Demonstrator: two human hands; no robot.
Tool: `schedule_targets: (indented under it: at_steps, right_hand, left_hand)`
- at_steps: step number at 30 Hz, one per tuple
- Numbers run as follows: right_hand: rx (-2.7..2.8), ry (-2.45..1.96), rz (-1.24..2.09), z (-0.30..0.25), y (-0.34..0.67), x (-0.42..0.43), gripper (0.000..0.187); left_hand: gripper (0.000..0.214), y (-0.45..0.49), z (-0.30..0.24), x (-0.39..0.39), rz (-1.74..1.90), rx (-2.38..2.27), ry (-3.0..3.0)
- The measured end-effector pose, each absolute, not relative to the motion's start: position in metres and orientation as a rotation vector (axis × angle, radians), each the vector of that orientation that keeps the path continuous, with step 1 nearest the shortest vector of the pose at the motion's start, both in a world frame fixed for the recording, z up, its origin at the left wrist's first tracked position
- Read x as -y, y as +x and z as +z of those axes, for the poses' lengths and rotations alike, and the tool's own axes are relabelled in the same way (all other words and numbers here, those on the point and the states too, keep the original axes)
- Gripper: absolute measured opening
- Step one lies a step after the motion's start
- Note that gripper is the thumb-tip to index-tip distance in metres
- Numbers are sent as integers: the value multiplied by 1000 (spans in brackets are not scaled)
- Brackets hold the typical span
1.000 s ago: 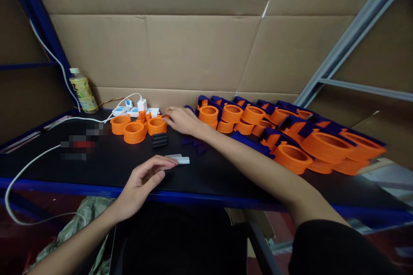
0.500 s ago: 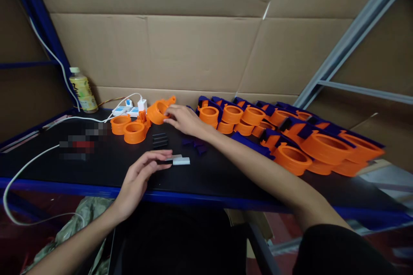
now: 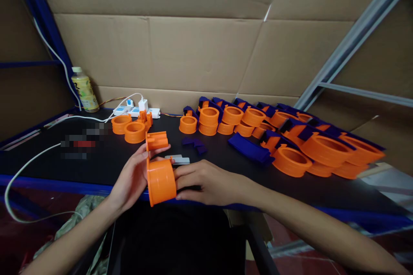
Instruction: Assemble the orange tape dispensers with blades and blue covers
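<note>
An orange plastic ring part (image 3: 161, 181) with a flat flange and a small side tube is held up over the table's front edge. My left hand (image 3: 131, 176) is closed on its flange side, the fingertips partly hidden behind it. From the right, my right hand (image 3: 206, 182) grips the ring's open end, fingers at the rim. Just beyond the hands lie light grey strips (image 3: 181, 160) on the black table top. Several small dark purple pieces (image 3: 194, 144) lie farther back. Whether my left hand also holds a black strip cannot be seen.
Orange ring parts with purple pieces (image 3: 293, 161) stand in stacked rows at the right. Loose orange parts (image 3: 134, 132) stand left of centre, near a white power strip (image 3: 153, 113) with cables. A yellow-labelled bottle (image 3: 84, 90) stands at the back left, against cardboard walls (image 3: 206, 51).
My right hand has brought the orange ring part from the back of the table to the front edge. My left hand has moved from the strips onto the part.
</note>
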State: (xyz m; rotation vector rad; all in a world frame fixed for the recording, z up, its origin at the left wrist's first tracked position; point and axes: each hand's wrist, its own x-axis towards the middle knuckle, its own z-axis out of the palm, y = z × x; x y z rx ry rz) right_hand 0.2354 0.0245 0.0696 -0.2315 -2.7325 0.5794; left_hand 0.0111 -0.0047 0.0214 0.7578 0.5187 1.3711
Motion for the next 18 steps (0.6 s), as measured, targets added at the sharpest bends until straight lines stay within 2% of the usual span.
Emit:
schedule_targets:
  at_steps: [3,9,13,18]
  right_hand:
    - [2747,-421,469,75,247,-33,22]
    - [2674,-986,-148,77,258,-81,27]
    - [2774,-1030,-205,78,255,-111,41]
    - [2833,-894,-165,80,236,-123,32]
  left_hand:
    - [40,8,21,4,1328,-463,684]
    - [27,7,17,3,1234,-564,752]
    - [30,10,20,6,1247,-614,867]
    - [27,10,19,6,1229,-652,871]
